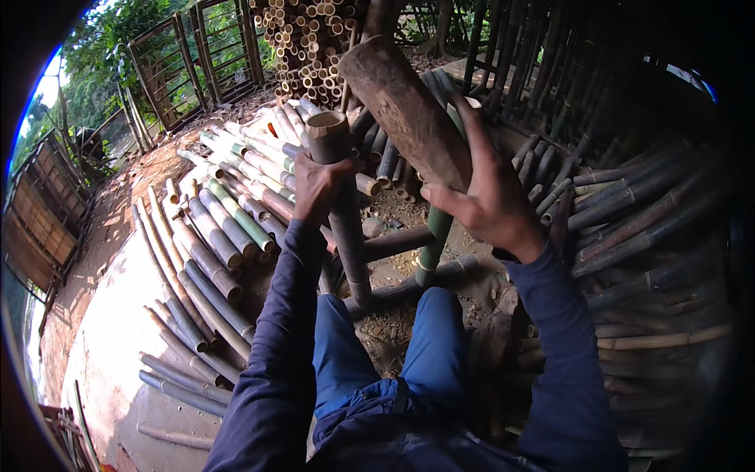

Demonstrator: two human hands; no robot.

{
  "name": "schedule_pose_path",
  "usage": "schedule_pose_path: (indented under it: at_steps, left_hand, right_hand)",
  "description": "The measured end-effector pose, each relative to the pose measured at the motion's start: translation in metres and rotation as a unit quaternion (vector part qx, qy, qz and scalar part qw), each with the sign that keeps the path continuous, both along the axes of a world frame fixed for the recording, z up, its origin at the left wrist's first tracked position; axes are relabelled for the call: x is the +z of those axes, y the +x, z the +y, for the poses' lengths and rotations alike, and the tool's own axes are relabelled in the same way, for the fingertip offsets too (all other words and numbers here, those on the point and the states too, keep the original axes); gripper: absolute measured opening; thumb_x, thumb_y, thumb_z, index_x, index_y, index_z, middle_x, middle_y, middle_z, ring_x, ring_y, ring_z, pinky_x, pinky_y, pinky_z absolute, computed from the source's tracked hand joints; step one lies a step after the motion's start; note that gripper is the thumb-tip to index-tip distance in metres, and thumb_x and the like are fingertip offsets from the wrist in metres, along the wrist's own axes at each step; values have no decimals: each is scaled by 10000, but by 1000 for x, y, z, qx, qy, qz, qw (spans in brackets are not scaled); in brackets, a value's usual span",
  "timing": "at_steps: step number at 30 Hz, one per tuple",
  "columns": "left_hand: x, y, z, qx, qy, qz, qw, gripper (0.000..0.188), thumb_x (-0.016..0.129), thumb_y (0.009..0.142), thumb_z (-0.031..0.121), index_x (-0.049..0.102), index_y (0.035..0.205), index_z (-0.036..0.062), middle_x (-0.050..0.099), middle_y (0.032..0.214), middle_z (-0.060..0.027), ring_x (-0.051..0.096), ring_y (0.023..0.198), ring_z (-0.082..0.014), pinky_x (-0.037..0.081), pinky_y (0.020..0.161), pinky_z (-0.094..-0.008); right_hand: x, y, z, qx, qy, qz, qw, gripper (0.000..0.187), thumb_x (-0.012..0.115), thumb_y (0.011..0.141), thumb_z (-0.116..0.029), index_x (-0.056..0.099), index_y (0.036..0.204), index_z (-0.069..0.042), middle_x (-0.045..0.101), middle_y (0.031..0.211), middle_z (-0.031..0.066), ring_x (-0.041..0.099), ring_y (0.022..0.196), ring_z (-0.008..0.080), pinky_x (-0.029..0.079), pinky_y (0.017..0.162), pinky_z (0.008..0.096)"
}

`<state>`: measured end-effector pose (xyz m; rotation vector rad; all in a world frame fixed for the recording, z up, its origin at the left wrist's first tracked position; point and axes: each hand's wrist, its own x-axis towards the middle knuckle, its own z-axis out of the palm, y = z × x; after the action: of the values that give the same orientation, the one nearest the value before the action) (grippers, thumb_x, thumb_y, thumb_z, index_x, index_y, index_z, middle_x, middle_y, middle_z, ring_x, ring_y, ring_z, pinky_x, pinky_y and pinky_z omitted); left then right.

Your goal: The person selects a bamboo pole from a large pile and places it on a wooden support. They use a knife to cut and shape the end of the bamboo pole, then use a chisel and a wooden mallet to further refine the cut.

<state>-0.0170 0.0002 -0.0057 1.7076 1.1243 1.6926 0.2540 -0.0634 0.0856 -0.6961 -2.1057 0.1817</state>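
My left hand is closed round the upper part of a dark bamboo pole, just below its cut, hollow top end. The pole stands nearly upright in front of my knees, its lower end by a bamboo piece lying across the ground. My right hand grips a thick, rough wooden log between thumb and fingers. The log slants up to the left, its far end higher than the pole's top and apart from it. Behind my right hand, a green bamboo pole stands upright, partly hidden.
Many cut bamboo poles lie in rows to the left, and more dark bamboo is heaped at the right. A stack of bamboo with its ends showing rises at the back. Bamboo fence panels stand at the far left.
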Motion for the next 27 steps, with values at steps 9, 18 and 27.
schedule_pose_path:
  at_steps: [9, 18, 27]
  left_hand:
    - [7, -7, 13, 10, -80, -108, 991, 288, 760, 731, 223, 684, 876, -14, 688, 783, -79, 658, 674, -165, 535, 635, -302]
    - [9, 1, 5, 12, -103, -83, 991, 372, 720, 755, 223, 622, 1025, -12, 615, 869, -83, 619, 783, -188, 518, 743, -328]
    - [-15, -9, 7, 8, -112, -155, 982, 377, 714, 766, 159, 626, 1092, -8, 637, 915, -83, 618, 835, -186, 499, 796, -313]
  right_hand:
    - [-333, 127, -122, -401, -439, 281, 753, 839, 775, 751, -233, 376, 1432, 54, 579, 1293, 242, 587, 1185, 338, 451, 1017, 390]
    - [-486, 140, -68, -443, -589, 96, 669, 828, 780, 737, -460, 479, 1332, 32, 640, 1190, 316, 632, 1120, 453, 496, 967, 495]
    - [-461, 321, 146, -569, -345, 305, 681, 954, 636, 856, -559, 354, 1466, 117, 400, 1506, 346, 384, 1417, 450, 318, 1164, 435]
